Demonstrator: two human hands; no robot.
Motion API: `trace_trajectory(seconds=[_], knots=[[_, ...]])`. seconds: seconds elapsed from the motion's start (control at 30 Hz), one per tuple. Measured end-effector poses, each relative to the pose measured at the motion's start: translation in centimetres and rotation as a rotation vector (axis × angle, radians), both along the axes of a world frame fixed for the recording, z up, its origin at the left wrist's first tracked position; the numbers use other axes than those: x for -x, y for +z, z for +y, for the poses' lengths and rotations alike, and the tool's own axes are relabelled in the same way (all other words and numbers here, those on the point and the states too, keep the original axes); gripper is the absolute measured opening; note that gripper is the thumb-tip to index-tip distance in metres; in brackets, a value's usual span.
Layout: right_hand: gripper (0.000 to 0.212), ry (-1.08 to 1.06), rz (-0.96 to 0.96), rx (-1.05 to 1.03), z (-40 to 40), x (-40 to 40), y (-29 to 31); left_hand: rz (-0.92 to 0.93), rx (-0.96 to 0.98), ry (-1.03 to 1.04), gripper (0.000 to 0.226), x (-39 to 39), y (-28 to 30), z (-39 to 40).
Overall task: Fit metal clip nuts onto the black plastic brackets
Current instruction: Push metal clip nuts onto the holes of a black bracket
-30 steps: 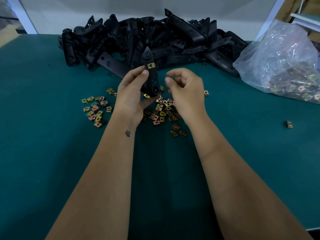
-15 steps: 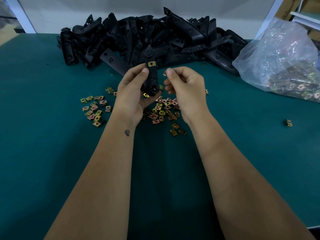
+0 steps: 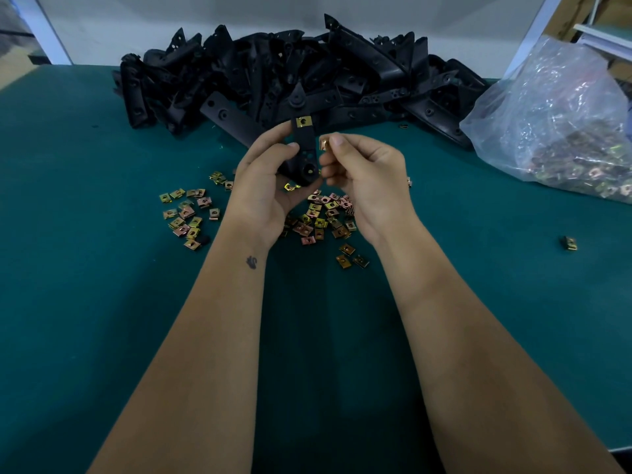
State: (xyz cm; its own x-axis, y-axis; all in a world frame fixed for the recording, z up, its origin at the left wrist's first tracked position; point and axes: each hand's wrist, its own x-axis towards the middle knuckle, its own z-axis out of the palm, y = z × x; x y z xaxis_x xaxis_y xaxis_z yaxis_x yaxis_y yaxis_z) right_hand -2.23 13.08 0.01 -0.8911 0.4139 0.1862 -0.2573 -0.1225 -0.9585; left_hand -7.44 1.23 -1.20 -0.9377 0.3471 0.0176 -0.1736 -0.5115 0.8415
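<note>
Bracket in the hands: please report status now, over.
Left hand grips black bracket, one clip nut seated at top. Right hand pinches loose clip nut beside bracket, not yet fitted. Nothing in the way.

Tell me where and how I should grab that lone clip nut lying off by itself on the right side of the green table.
Probably pinch the lone clip nut across its two side edges, coming straight down from above. It lies on the green table with bare cloth all around, so nothing crowds the fingers. Which way its open slot faces is too small to tell.
</note>
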Motion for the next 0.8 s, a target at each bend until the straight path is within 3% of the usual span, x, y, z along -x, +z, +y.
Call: trace_trajectory(seconds=[0.8], knots=[[0.021, -0.005, -0.114, -0.241, -0.24, -0.08, 0.30, 0.078, -0.009, -0.046, 0.031, -0.02, -0.06, -0.22]])
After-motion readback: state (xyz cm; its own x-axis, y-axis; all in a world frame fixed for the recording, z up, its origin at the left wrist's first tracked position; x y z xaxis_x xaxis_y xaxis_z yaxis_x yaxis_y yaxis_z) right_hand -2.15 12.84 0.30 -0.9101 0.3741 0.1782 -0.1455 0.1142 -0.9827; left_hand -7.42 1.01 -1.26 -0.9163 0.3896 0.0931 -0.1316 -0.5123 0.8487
